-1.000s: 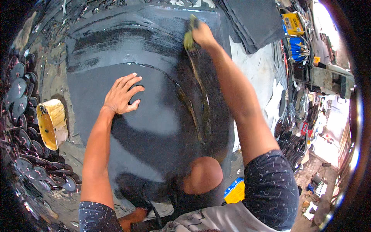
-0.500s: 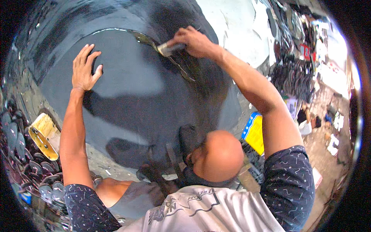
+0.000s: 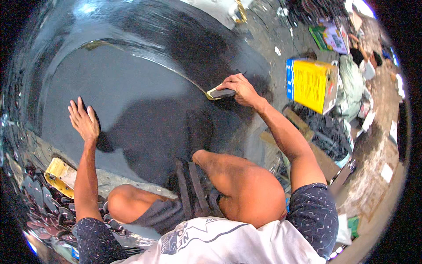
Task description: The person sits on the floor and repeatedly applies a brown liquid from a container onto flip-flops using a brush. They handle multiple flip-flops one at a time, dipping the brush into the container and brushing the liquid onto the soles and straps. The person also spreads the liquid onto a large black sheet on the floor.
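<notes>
A large dark grey sheet (image 3: 145,79) spreads in front of me, smooth and shiny in places. My left hand (image 3: 84,121) lies open on its left part, fingers stretched out and holding nothing. To the right, my right hand (image 3: 241,90) grips a flat spreader (image 3: 221,93), a dark block with a pale edge; its exact kind is unclear. That pale edge touches the sheet. A glossy yellowish line of wet liquid (image 3: 162,66) curves over the sheet from the upper left down to the spreader.
A cut-open yellow container (image 3: 61,178) stands at the left by a pile of dark sole-shaped pieces (image 3: 41,198). On the right are a yellow and blue box (image 3: 310,83), dark scraps (image 3: 327,136) and wooden boards (image 3: 316,149). Another person (image 3: 368,66) sits at the far right.
My right hand has drawn the spreader right and toward me, and the wet line now reaches further along. My left hand has shifted left and nearer. The view has turned.
</notes>
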A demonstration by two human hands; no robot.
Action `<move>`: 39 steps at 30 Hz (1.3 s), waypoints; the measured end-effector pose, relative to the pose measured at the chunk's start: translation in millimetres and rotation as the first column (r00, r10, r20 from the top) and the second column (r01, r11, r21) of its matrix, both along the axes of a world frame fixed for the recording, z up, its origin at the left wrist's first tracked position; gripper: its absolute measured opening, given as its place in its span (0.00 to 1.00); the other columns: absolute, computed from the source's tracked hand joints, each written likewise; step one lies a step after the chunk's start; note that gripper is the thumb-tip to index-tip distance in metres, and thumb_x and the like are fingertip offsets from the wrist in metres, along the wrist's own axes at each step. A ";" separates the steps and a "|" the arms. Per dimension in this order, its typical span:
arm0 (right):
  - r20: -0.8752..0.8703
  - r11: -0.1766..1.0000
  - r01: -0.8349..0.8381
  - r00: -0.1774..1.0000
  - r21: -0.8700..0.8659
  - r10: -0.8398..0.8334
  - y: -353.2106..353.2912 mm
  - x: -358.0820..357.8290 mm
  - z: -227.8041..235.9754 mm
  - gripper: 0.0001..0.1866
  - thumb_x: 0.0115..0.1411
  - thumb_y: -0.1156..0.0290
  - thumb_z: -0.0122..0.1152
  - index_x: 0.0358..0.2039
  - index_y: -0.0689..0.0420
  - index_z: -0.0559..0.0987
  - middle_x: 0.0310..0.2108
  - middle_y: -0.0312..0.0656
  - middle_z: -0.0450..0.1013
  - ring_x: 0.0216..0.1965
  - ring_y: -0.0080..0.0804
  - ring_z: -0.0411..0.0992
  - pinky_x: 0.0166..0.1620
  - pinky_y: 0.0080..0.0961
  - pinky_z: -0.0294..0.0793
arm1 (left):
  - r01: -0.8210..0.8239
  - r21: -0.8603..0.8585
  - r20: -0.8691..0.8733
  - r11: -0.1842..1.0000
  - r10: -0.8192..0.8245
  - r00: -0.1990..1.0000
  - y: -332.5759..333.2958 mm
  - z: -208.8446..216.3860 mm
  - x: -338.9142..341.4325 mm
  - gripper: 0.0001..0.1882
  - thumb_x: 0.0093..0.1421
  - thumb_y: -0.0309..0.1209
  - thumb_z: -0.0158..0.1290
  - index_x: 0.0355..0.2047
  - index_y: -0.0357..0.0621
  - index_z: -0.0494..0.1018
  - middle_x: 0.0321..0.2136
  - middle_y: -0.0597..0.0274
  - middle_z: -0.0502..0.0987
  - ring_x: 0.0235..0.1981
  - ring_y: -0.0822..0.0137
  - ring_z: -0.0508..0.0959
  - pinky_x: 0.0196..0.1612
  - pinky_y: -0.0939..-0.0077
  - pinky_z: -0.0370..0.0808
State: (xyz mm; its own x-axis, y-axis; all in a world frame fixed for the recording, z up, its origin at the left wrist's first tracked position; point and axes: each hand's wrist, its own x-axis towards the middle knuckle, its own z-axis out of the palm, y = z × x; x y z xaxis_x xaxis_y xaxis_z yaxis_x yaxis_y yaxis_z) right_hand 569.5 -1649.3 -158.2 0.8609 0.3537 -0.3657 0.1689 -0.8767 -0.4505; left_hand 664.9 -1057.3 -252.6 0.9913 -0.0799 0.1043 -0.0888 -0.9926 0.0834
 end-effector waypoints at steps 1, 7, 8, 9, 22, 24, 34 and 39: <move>0.063 0.998 0.020 0.998 0.054 -0.023 -4.8 -19.8 0.5 0.34 0.42 0.91 0.55 0.48 0.44 0.82 0.47 0.37 0.75 0.52 0.44 0.69 0.57 0.36 0.68 | 0.043 -0.026 0.042 0.999 -0.042 0.998 2.6 -0.5 -2.8 0.29 0.73 0.47 0.38 0.72 0.57 0.55 0.73 0.53 0.50 0.74 0.52 0.47 0.73 0.50 0.43; -0.015 0.945 0.317 0.948 0.073 -0.317 -6.2 -119.7 0.1 0.36 0.42 0.90 0.53 0.50 0.42 0.82 0.43 0.40 0.77 0.50 0.45 0.71 0.53 0.38 0.67 | 0.036 0.008 0.051 0.999 -0.036 0.998 -1.8 3.7 -9.0 0.30 0.72 0.47 0.40 0.71 0.56 0.56 0.73 0.54 0.52 0.74 0.52 0.48 0.73 0.50 0.45; -0.039 0.930 0.357 0.934 0.088 -0.355 -8.2 -127.6 7.7 0.36 0.42 0.90 0.52 0.51 0.43 0.82 0.43 0.41 0.77 0.50 0.46 0.71 0.53 0.38 0.67 | 0.054 0.000 0.068 0.999 -0.054 0.996 -5.5 4.8 -5.4 0.30 0.72 0.47 0.40 0.71 0.56 0.56 0.73 0.54 0.52 0.74 0.52 0.48 0.72 0.50 0.45; -0.115 0.910 0.412 0.907 0.034 -0.406 -12.8 -138.2 19.7 0.34 0.46 0.90 0.51 0.52 0.47 0.81 0.45 0.43 0.77 0.53 0.46 0.71 0.57 0.40 0.68 | 0.063 -0.004 0.068 0.998 -0.063 0.996 -8.0 7.6 -6.9 0.30 0.72 0.47 0.40 0.71 0.56 0.56 0.72 0.54 0.52 0.74 0.52 0.49 0.72 0.50 0.46; 0.006 0.057 0.902 0.060 0.428 -0.998 30.4 -165.3 58.7 0.21 0.60 0.74 0.59 0.54 0.62 0.73 0.45 0.38 0.77 0.47 0.30 0.73 0.54 0.28 0.71 | 0.095 -0.025 0.094 0.995 -0.093 0.991 -1.7 0.5 -8.7 0.30 0.72 0.49 0.41 0.71 0.56 0.57 0.72 0.55 0.52 0.74 0.52 0.49 0.72 0.49 0.46; 0.013 -0.023 0.959 -0.027 0.282 -1.000 58.2 -193.5 6.1 0.22 0.59 0.73 0.60 0.55 0.62 0.73 0.47 0.43 0.77 0.49 0.35 0.74 0.54 0.33 0.71 | 0.077 -0.013 0.070 0.997 -0.075 0.995 -0.4 1.7 -8.9 0.30 0.72 0.48 0.41 0.71 0.56 0.57 0.72 0.54 0.52 0.74 0.53 0.49 0.72 0.49 0.45; -0.019 -0.547 0.792 -0.563 0.270 -0.826 33.6 -84.9 -57.4 0.16 0.62 0.67 0.56 0.41 0.70 0.76 0.41 0.56 0.78 0.46 0.47 0.76 0.47 0.44 0.74 | 0.090 -0.005 0.079 0.996 -0.090 0.993 4.8 3.5 -7.2 0.30 0.72 0.47 0.40 0.71 0.56 0.56 0.73 0.55 0.50 0.74 0.53 0.48 0.72 0.50 0.45; -0.062 -0.476 0.844 -0.477 0.247 -0.877 -70.2 6.2 -32.7 0.15 0.58 0.69 0.59 0.36 0.72 0.79 0.36 0.55 0.80 0.37 0.45 0.79 0.37 0.47 0.74 | 0.075 -0.002 0.055 0.997 -0.075 0.996 -2.4 5.7 -7.9 0.30 0.71 0.46 0.41 0.71 0.56 0.56 0.73 0.55 0.50 0.74 0.53 0.48 0.72 0.49 0.45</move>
State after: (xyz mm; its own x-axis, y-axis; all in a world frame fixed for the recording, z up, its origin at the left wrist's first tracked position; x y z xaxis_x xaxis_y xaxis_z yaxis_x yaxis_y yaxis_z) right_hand 575.7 -1719.5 -190.9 -0.0221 -0.9473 -0.3197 -0.7098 0.2401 -0.6622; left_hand 657.0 -1059.7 -246.9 0.9754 -0.1531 0.1589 -0.1674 -0.9826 0.0806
